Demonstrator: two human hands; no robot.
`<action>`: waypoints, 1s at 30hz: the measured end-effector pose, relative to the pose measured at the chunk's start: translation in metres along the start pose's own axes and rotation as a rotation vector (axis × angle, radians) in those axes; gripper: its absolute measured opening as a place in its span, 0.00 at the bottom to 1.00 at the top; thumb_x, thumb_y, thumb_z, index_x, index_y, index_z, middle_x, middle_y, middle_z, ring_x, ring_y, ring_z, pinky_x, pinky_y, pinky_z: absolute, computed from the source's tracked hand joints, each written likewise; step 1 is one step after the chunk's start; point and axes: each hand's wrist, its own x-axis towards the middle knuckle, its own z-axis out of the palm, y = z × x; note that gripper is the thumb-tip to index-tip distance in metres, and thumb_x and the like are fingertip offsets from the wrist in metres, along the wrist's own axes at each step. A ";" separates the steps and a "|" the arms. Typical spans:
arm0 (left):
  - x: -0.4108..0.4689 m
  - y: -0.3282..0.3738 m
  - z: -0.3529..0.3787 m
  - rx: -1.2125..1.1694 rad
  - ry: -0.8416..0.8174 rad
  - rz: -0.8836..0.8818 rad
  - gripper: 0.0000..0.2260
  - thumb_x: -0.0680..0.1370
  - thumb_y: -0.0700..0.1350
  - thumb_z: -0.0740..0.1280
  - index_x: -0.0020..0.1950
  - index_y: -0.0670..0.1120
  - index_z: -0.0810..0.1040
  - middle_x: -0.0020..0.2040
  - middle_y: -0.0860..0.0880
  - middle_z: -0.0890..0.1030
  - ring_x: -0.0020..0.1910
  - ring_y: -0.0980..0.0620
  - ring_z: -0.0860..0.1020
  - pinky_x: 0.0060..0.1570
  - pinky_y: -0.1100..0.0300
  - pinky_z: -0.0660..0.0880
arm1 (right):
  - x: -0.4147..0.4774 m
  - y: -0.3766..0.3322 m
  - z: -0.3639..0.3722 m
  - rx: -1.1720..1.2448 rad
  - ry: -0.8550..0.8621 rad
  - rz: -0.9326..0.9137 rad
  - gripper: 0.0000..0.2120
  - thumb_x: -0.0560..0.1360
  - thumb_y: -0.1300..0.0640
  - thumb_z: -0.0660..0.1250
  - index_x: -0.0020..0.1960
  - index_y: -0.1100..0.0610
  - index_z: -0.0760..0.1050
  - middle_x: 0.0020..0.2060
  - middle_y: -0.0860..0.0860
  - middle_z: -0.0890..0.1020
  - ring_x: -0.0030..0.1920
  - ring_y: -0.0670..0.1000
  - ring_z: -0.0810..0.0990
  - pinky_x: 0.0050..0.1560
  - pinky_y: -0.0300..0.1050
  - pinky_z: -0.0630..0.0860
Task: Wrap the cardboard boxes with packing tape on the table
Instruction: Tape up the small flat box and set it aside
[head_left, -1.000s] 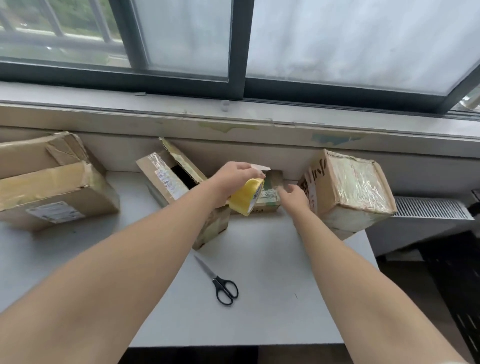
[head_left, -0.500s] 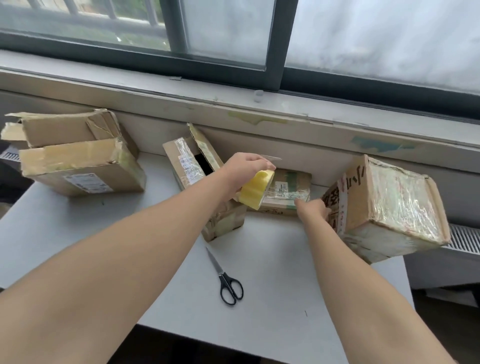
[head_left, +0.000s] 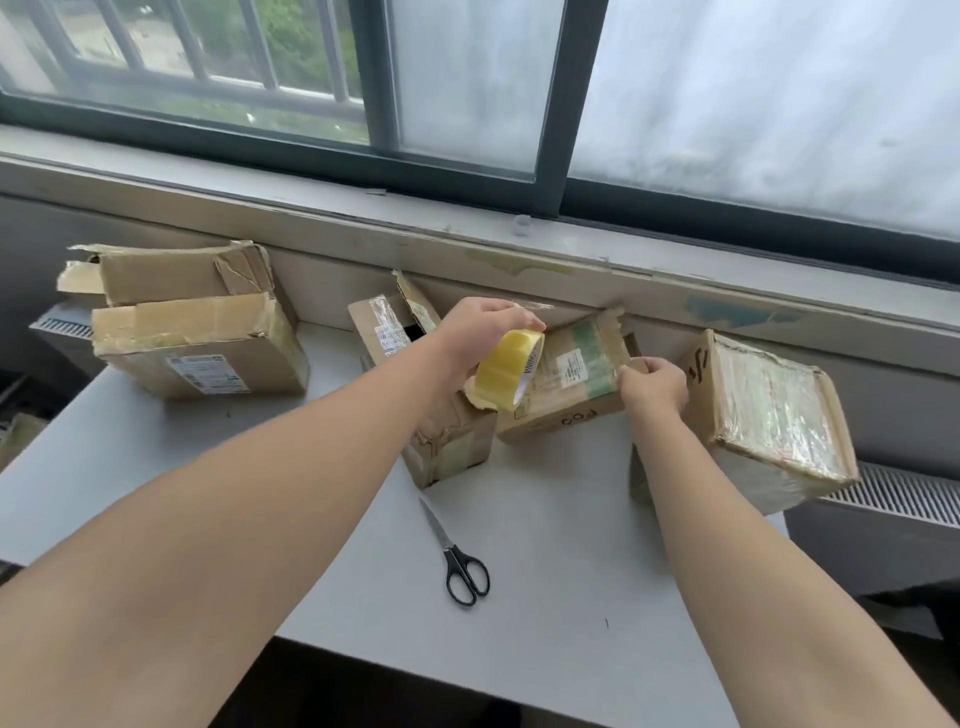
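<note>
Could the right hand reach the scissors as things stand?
Probably yes: the scissors lie uncovered on the table, but the right hand must first release the tape end it pinches.

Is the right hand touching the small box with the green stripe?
Touching. The head view shows the right hand pinching the small box at its right edge.

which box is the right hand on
The small green-banded box between the open box and the film-wrapped box; the right hand pinches its right end.
</note>
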 end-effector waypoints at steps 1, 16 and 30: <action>-0.004 0.008 -0.003 -0.005 -0.019 0.024 0.10 0.82 0.48 0.67 0.49 0.49 0.88 0.60 0.42 0.83 0.54 0.44 0.81 0.56 0.45 0.81 | -0.008 -0.011 -0.010 -0.013 0.017 -0.048 0.09 0.78 0.57 0.70 0.57 0.54 0.82 0.52 0.50 0.81 0.55 0.54 0.79 0.59 0.49 0.78; -0.102 0.061 -0.210 -0.188 -0.204 0.283 0.13 0.83 0.47 0.66 0.45 0.42 0.85 0.59 0.41 0.84 0.46 0.45 0.83 0.45 0.54 0.80 | -0.224 -0.189 0.007 -0.156 0.576 -1.283 0.05 0.76 0.64 0.73 0.50 0.57 0.84 0.44 0.52 0.80 0.44 0.56 0.80 0.55 0.61 0.77; -0.156 -0.057 -0.405 -0.071 -0.312 0.027 0.12 0.72 0.50 0.69 0.47 0.44 0.87 0.61 0.42 0.84 0.54 0.47 0.82 0.55 0.54 0.80 | -0.343 -0.157 0.187 -0.095 -0.098 -1.045 0.07 0.75 0.67 0.71 0.49 0.59 0.84 0.46 0.48 0.80 0.47 0.49 0.79 0.49 0.34 0.76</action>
